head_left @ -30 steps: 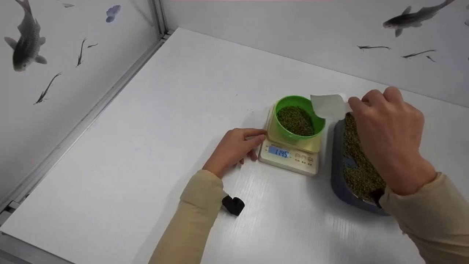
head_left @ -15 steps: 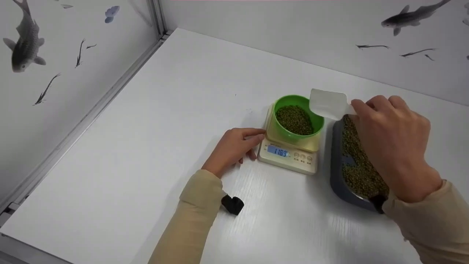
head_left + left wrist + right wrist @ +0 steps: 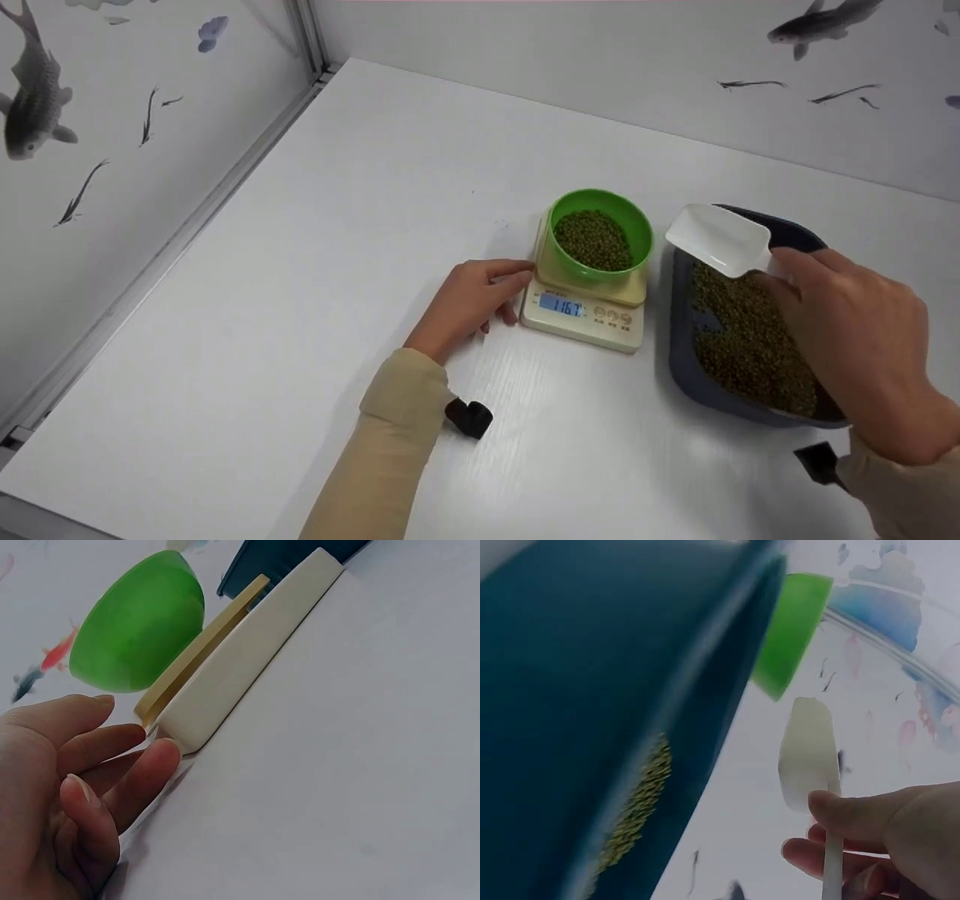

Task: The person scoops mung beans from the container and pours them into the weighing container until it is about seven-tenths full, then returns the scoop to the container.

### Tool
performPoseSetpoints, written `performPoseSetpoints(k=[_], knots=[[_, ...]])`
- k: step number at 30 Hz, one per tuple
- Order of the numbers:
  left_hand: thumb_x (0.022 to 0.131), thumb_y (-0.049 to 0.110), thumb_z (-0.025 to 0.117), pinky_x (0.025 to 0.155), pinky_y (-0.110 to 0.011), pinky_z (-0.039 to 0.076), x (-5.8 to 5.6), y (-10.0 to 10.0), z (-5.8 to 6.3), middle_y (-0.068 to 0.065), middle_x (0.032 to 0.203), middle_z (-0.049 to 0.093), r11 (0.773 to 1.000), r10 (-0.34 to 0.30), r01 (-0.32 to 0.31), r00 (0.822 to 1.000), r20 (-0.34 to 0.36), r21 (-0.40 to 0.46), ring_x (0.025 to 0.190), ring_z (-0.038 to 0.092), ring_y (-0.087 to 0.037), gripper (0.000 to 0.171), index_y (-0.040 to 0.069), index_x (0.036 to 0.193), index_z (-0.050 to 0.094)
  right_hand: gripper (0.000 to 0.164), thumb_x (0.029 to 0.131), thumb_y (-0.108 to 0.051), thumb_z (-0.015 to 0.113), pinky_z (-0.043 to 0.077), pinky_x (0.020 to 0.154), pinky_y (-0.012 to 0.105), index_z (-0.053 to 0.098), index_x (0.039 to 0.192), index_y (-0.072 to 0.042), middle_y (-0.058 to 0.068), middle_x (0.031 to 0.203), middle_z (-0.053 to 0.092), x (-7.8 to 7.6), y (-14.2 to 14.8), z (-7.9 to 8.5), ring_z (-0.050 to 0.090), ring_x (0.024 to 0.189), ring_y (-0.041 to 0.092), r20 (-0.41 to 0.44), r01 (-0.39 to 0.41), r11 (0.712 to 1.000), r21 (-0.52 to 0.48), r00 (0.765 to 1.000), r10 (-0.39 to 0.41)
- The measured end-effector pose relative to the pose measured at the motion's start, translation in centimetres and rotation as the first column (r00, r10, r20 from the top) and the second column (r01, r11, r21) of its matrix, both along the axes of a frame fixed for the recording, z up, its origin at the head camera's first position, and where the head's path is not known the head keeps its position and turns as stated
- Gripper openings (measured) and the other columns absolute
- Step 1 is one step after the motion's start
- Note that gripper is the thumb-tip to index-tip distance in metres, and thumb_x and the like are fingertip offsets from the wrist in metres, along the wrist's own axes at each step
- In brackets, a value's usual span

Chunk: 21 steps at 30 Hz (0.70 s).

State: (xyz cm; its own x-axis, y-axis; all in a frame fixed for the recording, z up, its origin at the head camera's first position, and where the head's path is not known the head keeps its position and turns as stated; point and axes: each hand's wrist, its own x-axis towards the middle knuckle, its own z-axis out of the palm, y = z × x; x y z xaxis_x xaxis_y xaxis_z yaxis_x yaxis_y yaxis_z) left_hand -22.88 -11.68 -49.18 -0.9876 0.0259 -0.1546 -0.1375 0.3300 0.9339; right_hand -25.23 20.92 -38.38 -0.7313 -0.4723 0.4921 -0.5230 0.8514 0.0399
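My right hand (image 3: 859,330) grips the handle of a white scoop (image 3: 718,238), its blade above the left part of a dark blue tub (image 3: 684,356). No grains show in the scoop. Small greenish-brown grains (image 3: 750,352) lie in the tub. To the left, a green bowl (image 3: 639,229) with similar grains stands on a cream digital kitchen scale (image 3: 581,330), whose lit display seems to read 116.7. My left hand (image 3: 472,296) rests beside the scale; in the left wrist view its loosely bent fingers (image 3: 154,772) touch the scale's edge without gripping it.
All of this stands on a white table (image 3: 337,225). White walls with painted fish (image 3: 821,28) border its left and far sides. A black wrist mount (image 3: 469,418) sticks out from each sleeve. The tub's wall stands close to the scale's right side.
My right hand has moved the scoop right and down, away from the bowl to over the tub, and tipped it level. The display's number has changed. My left hand stays at the scale.
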Motion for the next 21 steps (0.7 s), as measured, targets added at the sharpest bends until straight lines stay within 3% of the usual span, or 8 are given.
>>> performPoseSetpoints(k=[5, 13, 17, 21], knots=[[0.084, 0.051, 0.053, 0.037, -0.028, 0.040, 0.1, -0.1, 0.1, -0.005, 0.061, 0.063, 1.000, 0.005, -0.005, 1.000, 0.004, 0.009, 0.052, 0.055, -0.019, 0.030, 0.042, 0.111, 0.058, 0.009, 0.078, -0.006, 0.068, 0.028, 0.036, 0.035, 0.061, 0.083, -0.002, 0.012, 0.060, 0.054, 0.5, 1.9, -1.0, 0.044, 0.042, 0.022, 0.066, 0.038, 0.999, 0.035, 0.997, -0.040], [0.084, 0.051, 0.053, 0.037, -0.028, 0.039, 0.1, -0.2, 0.1, -0.005, 0.061, 0.062, 1.000, 0.001, -0.001, 1.000, -0.012, 0.016, 0.052, 0.054, -0.020, 0.030, 0.041, 0.111, 0.059, 0.012, 0.077, -0.004, 0.067, 0.037, 0.040, 0.043, 0.055, 0.076, -0.003, 0.015, 0.060, 0.053, 1.7, 4.6, -2.6, 0.049, 0.046, 0.029, 0.179, 0.117, 0.990, 0.077, 0.975, -0.129], [0.084, 0.051, 0.053, 0.038, -0.028, 0.039, 0.1, -0.2, 0.0, -0.004, 0.061, 0.063, 1.000, -0.003, 0.003, 1.000, -0.017, 0.010, 0.052, 0.054, -0.020, 0.030, 0.041, 0.112, 0.058, 0.009, 0.076, -0.003, 0.067, 0.034, 0.038, 0.036, 0.057, 0.076, -0.003, 0.013, 0.058, 0.052, 2.1, 6.0, -3.0, 0.048, 0.045, 0.025, 0.204, 0.131, 0.985, 0.109, 0.967, -0.152], [0.085, 0.050, 0.052, 0.038, -0.028, 0.040, 0.0, -0.1, 0.0, -0.004, 0.061, 0.063, 1.000, -0.013, 0.013, 1.000, -0.016, 0.000, 0.050, 0.053, -0.019, 0.030, 0.041, 0.113, 0.058, 0.007, 0.075, -0.001, 0.067, 0.031, 0.037, 0.027, 0.060, 0.079, -0.001, 0.008, 0.054, 0.050, 2.6, 7.2, -3.0, 0.044, 0.042, 0.018, 0.234, 0.091, 0.987, 0.134, 0.965, -0.120]])
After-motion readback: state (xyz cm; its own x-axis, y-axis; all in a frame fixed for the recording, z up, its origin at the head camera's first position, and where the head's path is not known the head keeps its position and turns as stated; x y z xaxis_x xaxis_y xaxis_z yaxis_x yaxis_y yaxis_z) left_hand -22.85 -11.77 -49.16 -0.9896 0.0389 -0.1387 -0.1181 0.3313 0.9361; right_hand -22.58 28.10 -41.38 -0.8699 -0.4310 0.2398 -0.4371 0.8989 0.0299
